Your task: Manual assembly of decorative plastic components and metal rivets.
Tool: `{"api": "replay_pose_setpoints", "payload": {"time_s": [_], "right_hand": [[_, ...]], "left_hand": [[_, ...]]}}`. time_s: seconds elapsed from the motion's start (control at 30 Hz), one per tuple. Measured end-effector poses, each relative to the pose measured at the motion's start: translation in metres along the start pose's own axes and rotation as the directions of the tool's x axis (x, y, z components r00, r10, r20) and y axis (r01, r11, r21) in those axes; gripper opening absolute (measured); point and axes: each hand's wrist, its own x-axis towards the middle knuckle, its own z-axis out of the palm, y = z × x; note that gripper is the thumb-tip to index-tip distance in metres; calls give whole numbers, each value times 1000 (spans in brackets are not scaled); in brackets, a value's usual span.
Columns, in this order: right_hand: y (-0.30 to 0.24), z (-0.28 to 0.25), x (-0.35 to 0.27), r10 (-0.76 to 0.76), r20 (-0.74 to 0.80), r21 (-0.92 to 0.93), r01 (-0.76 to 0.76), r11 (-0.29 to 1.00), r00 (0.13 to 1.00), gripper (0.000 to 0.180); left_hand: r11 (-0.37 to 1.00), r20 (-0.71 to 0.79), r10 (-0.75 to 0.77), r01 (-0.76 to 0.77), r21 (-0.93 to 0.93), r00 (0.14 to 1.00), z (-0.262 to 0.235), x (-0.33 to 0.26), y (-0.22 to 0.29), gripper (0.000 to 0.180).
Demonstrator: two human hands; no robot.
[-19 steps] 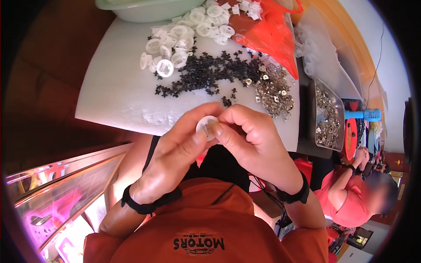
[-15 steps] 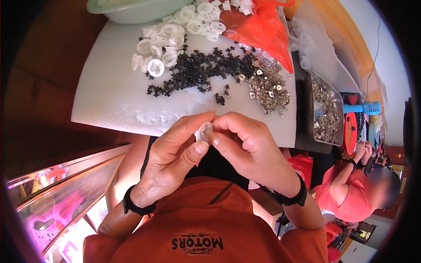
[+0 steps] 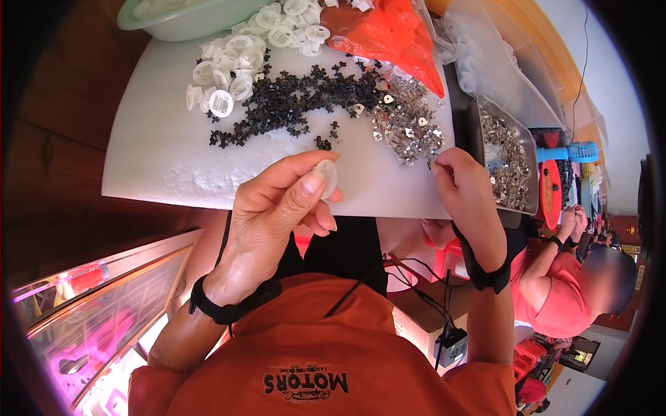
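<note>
At frame centre, the left hand [image 3: 277, 208] pinches 1 white plastic cap [image 3: 326, 177] between thumb and fingertips. At centre right, the right hand [image 3: 468, 191] reaches with closed fingertips toward the silver metal clips [image 3: 409, 128], seemingly to pick 1 for fitting; whether it holds 1 is unclear.

Green bowl [image 3: 173, 21], orange bag [image 3: 395, 35], blue fan [image 3: 572, 152].

Bright daylight, soft shadows, sharp centre, strongly bent fisheye rim.
</note>
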Motion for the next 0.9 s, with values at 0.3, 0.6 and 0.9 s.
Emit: {"api": "replay_pose_setpoints", "payload": {"time_s": [0.3,0.6,0.9], "right_hand": [[-6,-13,-11,12,108,50,-17,999,994,6],[-17,-7,-6,-150,89,133,138,981,985,7],[-30,-8,4,-192,175,143,168,975,966,3]], "left_hand": [[999,77,-48,47,11,996,6,6,-2,42],[998,71,-69,69,10,995,7,10,-4,37],[992,56,-112,115,-52,992,8,12,-2,35]]}}
